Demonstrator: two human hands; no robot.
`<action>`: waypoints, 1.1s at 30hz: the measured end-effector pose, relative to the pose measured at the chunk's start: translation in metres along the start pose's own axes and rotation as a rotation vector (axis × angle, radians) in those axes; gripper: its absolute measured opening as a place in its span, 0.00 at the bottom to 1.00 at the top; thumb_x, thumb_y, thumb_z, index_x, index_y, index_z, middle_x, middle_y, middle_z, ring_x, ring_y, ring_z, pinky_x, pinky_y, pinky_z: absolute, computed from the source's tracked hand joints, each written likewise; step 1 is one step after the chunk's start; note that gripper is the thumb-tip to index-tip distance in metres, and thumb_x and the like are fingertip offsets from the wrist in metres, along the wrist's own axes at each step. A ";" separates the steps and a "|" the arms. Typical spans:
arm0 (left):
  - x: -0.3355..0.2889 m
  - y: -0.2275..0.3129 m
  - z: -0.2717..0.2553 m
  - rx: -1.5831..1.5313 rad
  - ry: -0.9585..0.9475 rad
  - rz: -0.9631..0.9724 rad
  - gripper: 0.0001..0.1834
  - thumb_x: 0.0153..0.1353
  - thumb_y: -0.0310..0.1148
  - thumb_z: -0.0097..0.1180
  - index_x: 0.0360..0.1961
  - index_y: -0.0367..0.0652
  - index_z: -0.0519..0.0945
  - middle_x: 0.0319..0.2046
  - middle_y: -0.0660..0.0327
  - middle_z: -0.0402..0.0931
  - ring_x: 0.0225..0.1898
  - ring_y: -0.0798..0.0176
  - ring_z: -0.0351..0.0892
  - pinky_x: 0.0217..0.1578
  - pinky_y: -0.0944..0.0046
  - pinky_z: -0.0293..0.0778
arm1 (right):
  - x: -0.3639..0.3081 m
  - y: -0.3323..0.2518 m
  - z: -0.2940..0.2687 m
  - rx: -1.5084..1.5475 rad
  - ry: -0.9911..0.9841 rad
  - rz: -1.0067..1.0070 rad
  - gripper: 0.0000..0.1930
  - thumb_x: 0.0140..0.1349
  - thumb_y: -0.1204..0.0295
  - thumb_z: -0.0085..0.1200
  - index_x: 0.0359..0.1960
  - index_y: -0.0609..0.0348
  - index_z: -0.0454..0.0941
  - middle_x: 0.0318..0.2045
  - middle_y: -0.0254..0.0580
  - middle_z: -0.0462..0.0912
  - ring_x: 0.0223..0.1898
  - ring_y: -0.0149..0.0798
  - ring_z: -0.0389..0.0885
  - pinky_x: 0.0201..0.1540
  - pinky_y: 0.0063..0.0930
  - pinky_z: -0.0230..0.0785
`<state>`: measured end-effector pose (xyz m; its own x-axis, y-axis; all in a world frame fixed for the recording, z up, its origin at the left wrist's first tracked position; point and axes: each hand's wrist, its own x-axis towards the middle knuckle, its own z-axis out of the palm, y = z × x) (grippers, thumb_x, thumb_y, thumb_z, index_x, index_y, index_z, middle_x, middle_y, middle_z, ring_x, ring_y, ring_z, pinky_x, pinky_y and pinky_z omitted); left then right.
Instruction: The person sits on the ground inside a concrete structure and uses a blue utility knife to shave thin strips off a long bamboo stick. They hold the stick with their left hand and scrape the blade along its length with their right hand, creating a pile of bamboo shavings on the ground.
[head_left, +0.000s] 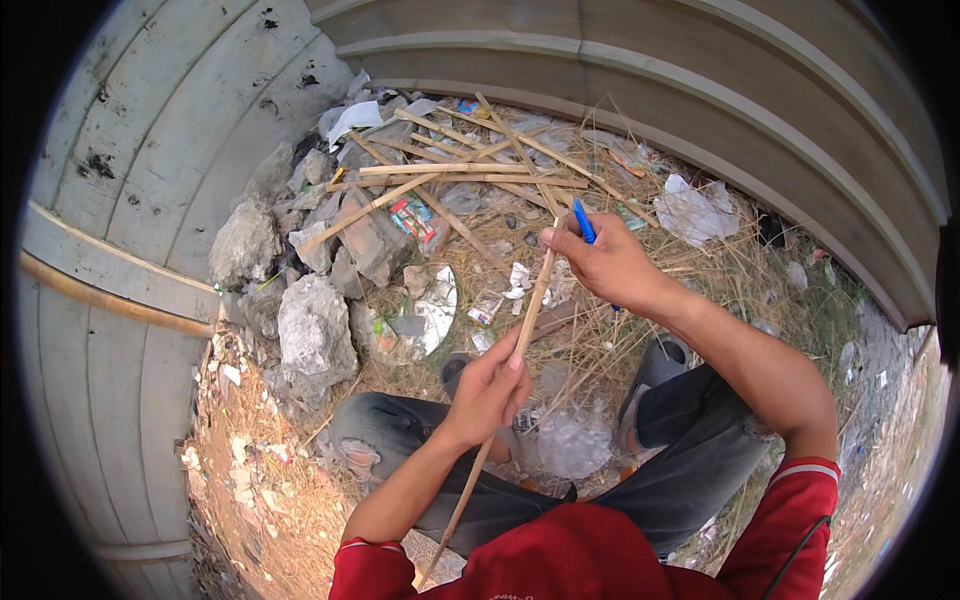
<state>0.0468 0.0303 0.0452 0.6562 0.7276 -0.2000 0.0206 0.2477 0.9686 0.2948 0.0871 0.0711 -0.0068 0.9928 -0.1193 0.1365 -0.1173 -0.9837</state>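
A long, thin bamboo strip [541, 285] runs slantwise from the pile ahead down past my left side. My left hand [487, 392] is closed round its middle, thumb on top. Farther up, my right hand [607, 262] is closed, its thumb against the strip near the upper end. A slim blue object [583, 222] pokes out of the right fist, and a bit of blue shows under it too. The fingers hide the rest, so I cannot tell its kind.
Several bamboo strips [440, 170] lie crossed ahead. Grey rocks [317, 335] are heaped at the left, with litter and dry grass around. Metal sheet walls [660, 50] close off the far side and left. My bent legs [690, 410] flank a clear plastic bag [574, 443].
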 end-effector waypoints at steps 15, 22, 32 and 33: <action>-0.005 -0.007 0.001 -0.030 -0.318 -0.174 0.29 0.80 0.43 0.36 0.74 0.37 0.60 0.19 0.67 0.69 0.18 0.76 0.66 0.25 0.75 0.65 | 0.024 -0.011 -0.103 0.577 0.446 -0.063 0.14 0.73 0.61 0.52 0.41 0.62 0.76 0.14 0.22 0.59 0.12 0.21 0.55 0.14 0.21 0.48; -0.005 0.000 -0.001 0.069 -0.295 -0.102 0.29 0.80 0.44 0.38 0.70 0.33 0.66 0.15 0.72 0.63 0.15 0.78 0.60 0.22 0.75 0.59 | 0.013 -0.012 -0.131 0.493 0.498 -0.073 0.21 0.71 0.58 0.55 0.51 0.66 0.77 0.15 0.21 0.56 0.12 0.20 0.54 0.14 0.19 0.46; 0.004 0.003 -0.003 -0.013 -0.055 0.019 0.26 0.79 0.40 0.40 0.70 0.33 0.66 0.15 0.71 0.63 0.14 0.78 0.59 0.18 0.74 0.58 | -0.018 0.006 -0.002 -0.057 0.051 -0.135 0.15 0.68 0.59 0.62 0.35 0.61 0.81 0.13 0.23 0.66 0.12 0.19 0.57 0.16 0.22 0.43; 0.005 0.003 -0.005 -0.026 -0.048 0.033 0.26 0.79 0.40 0.40 0.71 0.35 0.65 0.15 0.72 0.63 0.15 0.78 0.59 0.18 0.75 0.57 | -0.018 0.009 0.003 -0.139 0.014 -0.169 0.15 0.68 0.59 0.62 0.36 0.60 0.81 0.13 0.23 0.66 0.12 0.19 0.57 0.16 0.22 0.43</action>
<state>0.0465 0.0373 0.0463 0.6918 0.7042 -0.1596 -0.0214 0.2409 0.9703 0.2934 0.0685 0.0641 -0.0276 0.9985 0.0483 0.2695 0.0540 -0.9615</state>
